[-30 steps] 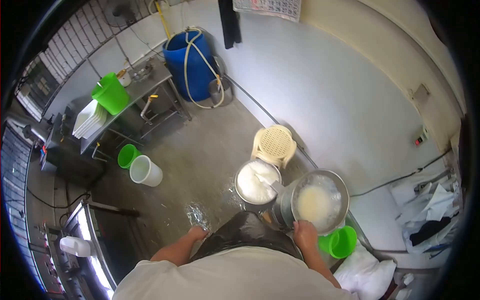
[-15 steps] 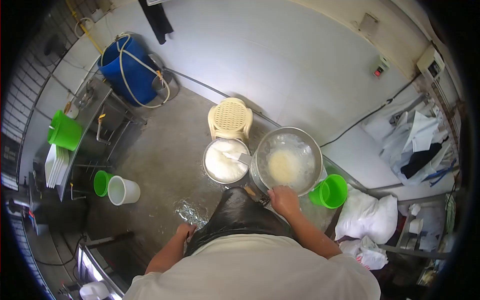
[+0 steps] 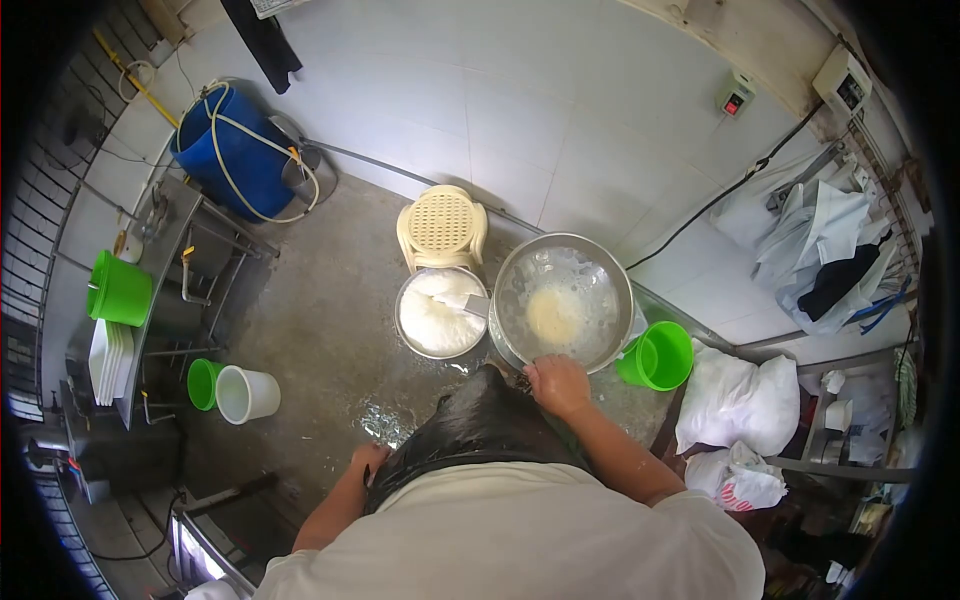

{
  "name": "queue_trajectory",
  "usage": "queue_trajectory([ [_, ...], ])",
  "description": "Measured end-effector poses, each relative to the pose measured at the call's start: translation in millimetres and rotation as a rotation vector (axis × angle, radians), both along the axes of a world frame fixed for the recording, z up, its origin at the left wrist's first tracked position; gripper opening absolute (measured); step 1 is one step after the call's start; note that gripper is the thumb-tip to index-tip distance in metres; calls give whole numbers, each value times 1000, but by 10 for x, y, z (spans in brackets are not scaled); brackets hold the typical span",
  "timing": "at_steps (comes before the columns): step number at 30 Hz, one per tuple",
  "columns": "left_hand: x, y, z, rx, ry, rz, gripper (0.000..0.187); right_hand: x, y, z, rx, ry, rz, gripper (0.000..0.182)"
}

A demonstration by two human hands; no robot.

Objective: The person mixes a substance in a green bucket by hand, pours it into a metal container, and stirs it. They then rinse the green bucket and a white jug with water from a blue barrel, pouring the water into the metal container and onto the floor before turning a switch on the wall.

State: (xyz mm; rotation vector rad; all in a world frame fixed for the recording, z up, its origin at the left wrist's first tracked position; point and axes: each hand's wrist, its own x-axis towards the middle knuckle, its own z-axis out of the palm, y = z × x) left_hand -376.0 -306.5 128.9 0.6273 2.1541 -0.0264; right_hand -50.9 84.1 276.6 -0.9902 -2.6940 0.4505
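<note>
The round steel bowl [image 3: 602, 300] could be tipped by uneven pulling — its near rim is met by the curled right hand [image 3: 561, 386], grip unclear; the left hand's [image 3: 369, 460] state cannot be told.

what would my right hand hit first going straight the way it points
The steel bowl: your right hand is right at its near rim, and may be touching it, though depth is unclear in this one view.

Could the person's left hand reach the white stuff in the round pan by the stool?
Probably yes: the left hand looks free, and only bare wet floor and the apron's edge seem to lie before the pan.
</note>
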Motion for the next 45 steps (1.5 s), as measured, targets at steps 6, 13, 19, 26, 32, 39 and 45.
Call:
queue_trajectory([
  [6,192,165,432,-98,-23,206,48,6,-3,41,-47,19,-6,28],
  [13,170,184,404,-30,-18,179,50,32,20,-6,-86,-14,-8,30],
  [19,160,244,468,26,-78,187,51,37,11,28,-58,27,-9,32],
  [26,25,210,244,-46,22,66,57,227,1063,444,-235,183,-318,36],
  [32,-126,179,248,-29,13,14,55,1497,3680,3302,856,442,-644,39],
  [39,-96,84,308,81,-15,117,49,2151,4642,4798,861,52,-673,37],
  [45,-102,-104,-31,188,6,213,46,1951,4460,4864,798,77,-821,39],
])
